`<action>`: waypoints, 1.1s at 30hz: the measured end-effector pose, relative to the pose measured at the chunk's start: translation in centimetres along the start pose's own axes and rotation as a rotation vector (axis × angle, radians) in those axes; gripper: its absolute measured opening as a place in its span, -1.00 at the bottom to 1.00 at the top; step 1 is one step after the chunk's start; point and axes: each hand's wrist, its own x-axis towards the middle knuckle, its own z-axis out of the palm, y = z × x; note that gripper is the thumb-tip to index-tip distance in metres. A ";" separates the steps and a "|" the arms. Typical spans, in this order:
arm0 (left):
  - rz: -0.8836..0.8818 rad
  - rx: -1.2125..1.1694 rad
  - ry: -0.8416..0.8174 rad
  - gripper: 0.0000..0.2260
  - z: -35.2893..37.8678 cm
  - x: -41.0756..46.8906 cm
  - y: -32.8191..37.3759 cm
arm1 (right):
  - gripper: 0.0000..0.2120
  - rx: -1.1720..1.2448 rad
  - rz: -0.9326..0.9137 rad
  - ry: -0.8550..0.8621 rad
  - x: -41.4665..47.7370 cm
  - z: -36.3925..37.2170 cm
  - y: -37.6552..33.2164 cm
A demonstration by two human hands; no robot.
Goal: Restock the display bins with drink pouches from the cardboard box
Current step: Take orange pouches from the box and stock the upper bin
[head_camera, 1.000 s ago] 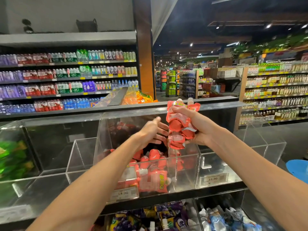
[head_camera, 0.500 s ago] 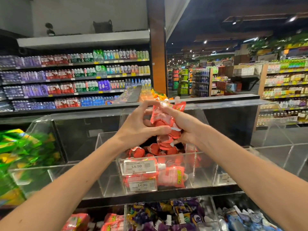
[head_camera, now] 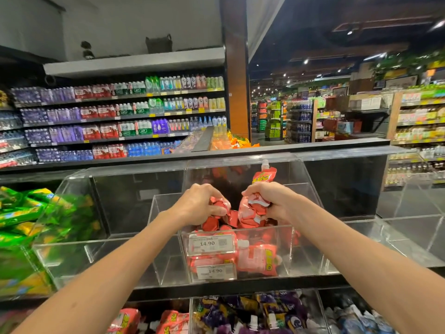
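Both of my hands reach into a clear acrylic display bin (head_camera: pixel 287 247) that holds several red drink pouches (head_camera: pixel 258 260). My right hand (head_camera: pixel 269 201) grips a bunch of red pouches (head_camera: pixel 251 212), and one pouch with a white spout (head_camera: pixel 264 174) sticks up above the fist. My left hand (head_camera: pixel 198 204) grips other red pouches (head_camera: pixel 218 204) just left of that bunch, low over the pile. The cardboard box is out of sight.
A price tag reading 14.90 (head_camera: pixel 211 244) hangs on the bin front. Clear bins (head_camera: pixel 125 251) flank it on both sides, and green pouches (head_camera: pixel 21 220) fill one at far left. Lower bins hold red, purple (head_camera: pixel 255 312) and blue pouches. Bottle shelves (head_camera: pixel 120 116) stand behind.
My left hand came to the bunch held by my right hand and took part of it. Both hands have dropped lower into the bin and moved slightly apart.
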 end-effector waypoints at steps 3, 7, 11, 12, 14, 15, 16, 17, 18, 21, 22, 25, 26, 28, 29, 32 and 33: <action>-0.021 0.125 0.028 -0.78 1.1 2.0 -0.1 | -0.65 -0.027 -0.018 0.020 0.7 0.4 -0.2; -0.093 0.290 -0.048 -0.77 2.9 3.8 -1.3 | -0.59 -0.054 -0.029 0.059 1.8 0.5 -0.2; -0.133 0.376 -0.280 -0.56 2.7 4.5 -1.9 | -0.57 -0.095 -0.066 0.090 2.6 0.4 0.3; -0.124 0.388 -0.317 -0.55 2.4 4.4 -1.8 | -0.55 -0.104 -0.072 0.099 2.7 0.4 0.6; -0.069 0.465 -0.294 -0.64 2.4 4.2 -1.8 | -0.52 -0.117 -0.081 0.103 2.9 0.5 0.9; -0.028 0.522 -0.245 -0.70 2.5 4.2 -1.9 | -0.52 -0.128 -0.082 0.106 3.0 0.6 1.0; 0.012 0.575 -0.196 -0.74 2.5 4.2 -1.9 | -0.51 -0.136 -0.081 0.109 2.9 0.6 1.0; 0.044 0.624 -0.163 -0.76 2.6 4.2 -2.0 | -0.50 -0.136 -0.084 0.108 3.1 0.6 1.0; 0.066 0.673 -0.149 -0.76 2.7 4.2 -2.0 | -0.49 -0.135 -0.088 0.099 3.2 0.7 1.0; 0.082 0.872 -0.171 -0.72 3.2 4.1 -1.7 | -0.51 -0.118 -0.101 0.074 2.9 0.9 1.0; 0.084 0.950 -0.186 -0.71 3.4 4.0 -1.6 | -0.50 -0.116 -0.106 0.072 2.9 1.0 1.1; 0.088 1.167 -0.231 -0.67 3.8 4.0 -1.5 | -0.47 -0.114 -0.092 0.064 2.8 1.2 1.3; 0.083 1.196 -0.238 -0.66 3.5 4.0 -1.3 | -0.47 -0.109 -0.081 0.053 2.8 1.1 1.4; 0.095 1.114 -0.225 -0.67 2.6 4.1 -1.0 | -0.59 -0.071 -0.057 0.028 2.6 0.8 1.5; 0.112 0.990 -0.189 -0.67 2.0 4.0 -0.8 | -0.69 -0.038 -0.047 0.012 2.4 0.6 1.4; 0.132 0.262 -0.132 -0.55 -0.1 3.3 0.3 | -0.85 0.077 0.011 -0.075 1.6 0.1 1.2; 0.137 -0.006 -0.176 -0.50 -0.6 2.9 0.7 | -0.86 0.116 0.027 -0.095 1.3 -0.1 1.0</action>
